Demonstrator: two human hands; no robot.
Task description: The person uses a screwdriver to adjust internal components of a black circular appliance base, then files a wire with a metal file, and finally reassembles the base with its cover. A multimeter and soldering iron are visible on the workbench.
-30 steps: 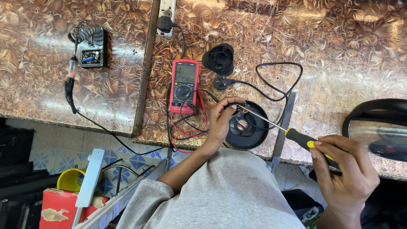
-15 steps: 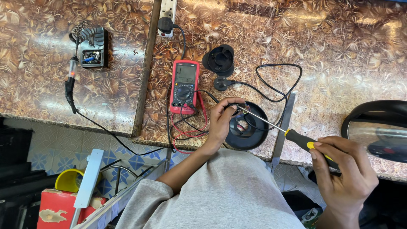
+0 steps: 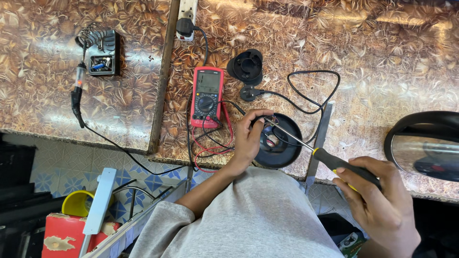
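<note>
We see a glossy marbled brown worktop (image 3: 382,52), a screwdriver (image 3: 325,155) with a shiny metal shaft and black-and-yellow plastic handle, a matt black plastic round base (image 3: 282,148), a red rubbery meter (image 3: 207,95), and soft grey cloth sleeves (image 3: 248,220).

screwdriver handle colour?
Black with yellow accents on the screwdriver handle, gripped in the right hand; seen in the head view.

Right hand (image 3: 382,200) points a screwdriver (image 3: 325,155) into the black round base (image 3: 282,143) steadied by left hand (image 3: 248,141).
</note>
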